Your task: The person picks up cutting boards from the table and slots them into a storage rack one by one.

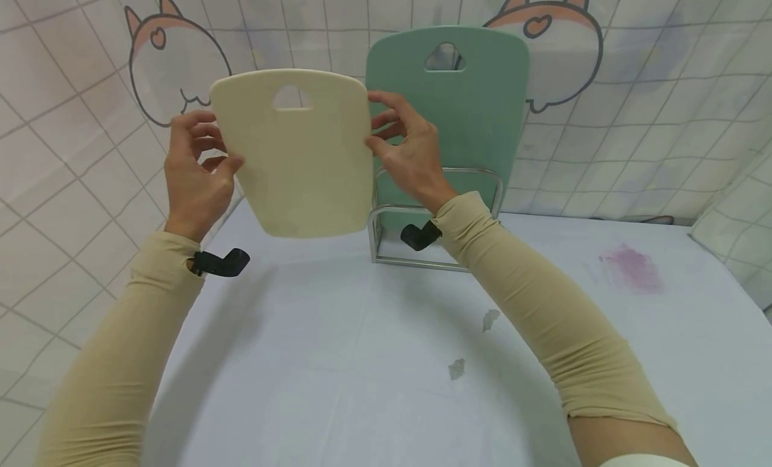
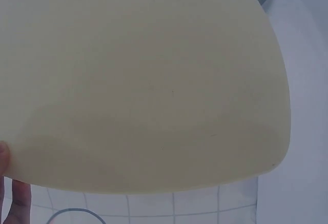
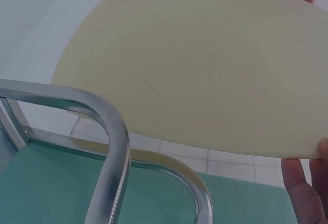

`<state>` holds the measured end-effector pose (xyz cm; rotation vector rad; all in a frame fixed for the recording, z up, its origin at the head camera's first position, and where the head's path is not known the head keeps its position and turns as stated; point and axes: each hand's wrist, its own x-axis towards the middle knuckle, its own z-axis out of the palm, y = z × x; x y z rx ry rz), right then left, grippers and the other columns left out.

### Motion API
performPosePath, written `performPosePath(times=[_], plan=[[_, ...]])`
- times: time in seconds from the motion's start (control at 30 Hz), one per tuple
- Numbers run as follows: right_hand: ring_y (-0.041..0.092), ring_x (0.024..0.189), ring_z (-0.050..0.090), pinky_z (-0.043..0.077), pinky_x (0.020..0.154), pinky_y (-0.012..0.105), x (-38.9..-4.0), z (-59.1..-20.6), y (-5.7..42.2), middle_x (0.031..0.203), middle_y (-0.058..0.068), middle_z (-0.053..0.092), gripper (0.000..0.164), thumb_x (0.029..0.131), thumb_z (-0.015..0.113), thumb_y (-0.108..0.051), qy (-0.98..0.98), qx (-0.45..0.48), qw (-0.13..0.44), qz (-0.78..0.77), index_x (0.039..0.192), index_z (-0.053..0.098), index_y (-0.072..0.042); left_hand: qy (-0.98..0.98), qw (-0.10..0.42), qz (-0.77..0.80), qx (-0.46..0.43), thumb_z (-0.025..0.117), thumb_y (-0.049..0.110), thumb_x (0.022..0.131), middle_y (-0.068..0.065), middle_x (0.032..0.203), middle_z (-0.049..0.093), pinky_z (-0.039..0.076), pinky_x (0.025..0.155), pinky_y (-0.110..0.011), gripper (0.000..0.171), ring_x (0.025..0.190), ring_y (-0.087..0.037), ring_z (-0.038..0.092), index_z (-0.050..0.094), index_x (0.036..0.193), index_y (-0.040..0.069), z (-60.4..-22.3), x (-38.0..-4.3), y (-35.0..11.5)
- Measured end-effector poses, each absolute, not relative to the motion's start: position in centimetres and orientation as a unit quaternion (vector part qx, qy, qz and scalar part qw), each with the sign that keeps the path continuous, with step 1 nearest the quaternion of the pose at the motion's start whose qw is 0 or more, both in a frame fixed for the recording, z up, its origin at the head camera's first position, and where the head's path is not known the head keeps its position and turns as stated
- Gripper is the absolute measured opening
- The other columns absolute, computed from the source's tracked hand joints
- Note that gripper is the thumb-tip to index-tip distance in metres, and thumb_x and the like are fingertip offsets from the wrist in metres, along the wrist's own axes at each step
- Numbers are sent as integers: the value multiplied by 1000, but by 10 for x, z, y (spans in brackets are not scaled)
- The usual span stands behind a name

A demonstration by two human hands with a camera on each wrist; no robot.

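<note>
A cream cutting board [image 1: 301,165] with a cut-out handle hole hangs upright above the table, between both hands. My left hand [image 1: 198,169] pinches its left edge, thumb in front and fingers behind. At the opposite edge, my right hand [image 1: 410,149] grips the board the same way. The board fills most of the left wrist view, where only a thumb tip [image 2: 3,157] and part of a finger show. Behind my right hand, a larger green cutting board [image 1: 476,118] stands in a metal rack [image 1: 434,264]. In the right wrist view the rack's bars [image 3: 115,147] pass close by the cream board.
The table [image 1: 313,360] has a white cover with a pink stain [image 1: 633,269] at the right and small grey patches [image 1: 456,368] near the middle. A tiled-pattern curtain [image 1: 651,132] with cartoon animals hangs behind. Black cameras [image 1: 226,262] sit on both wrists.
</note>
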<state>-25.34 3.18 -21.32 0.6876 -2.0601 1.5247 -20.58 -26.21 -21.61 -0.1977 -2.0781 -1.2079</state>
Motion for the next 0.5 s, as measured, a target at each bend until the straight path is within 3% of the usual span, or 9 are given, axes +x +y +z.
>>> performPosePath(times=[0.33,0.5], plan=[[20,90,77,60,72,27,-256,-214,39,103,11,74,52,88,75,-1,-754,247,251,554,135,65,-19,-804,357,-468,-87,63,-15,87,17,106,54,51,79,-16,63,98,-5,61,54,135,25,-218,-211,-256],[18,90,77,58,72,25,-256,-214,42,104,10,73,51,89,75,-2,-758,250,255,546,135,65,-19,-821,355,-439,-84,63,-11,90,21,108,51,51,82,-16,61,102,-4,59,52,137,26,-219,-211,-253]])
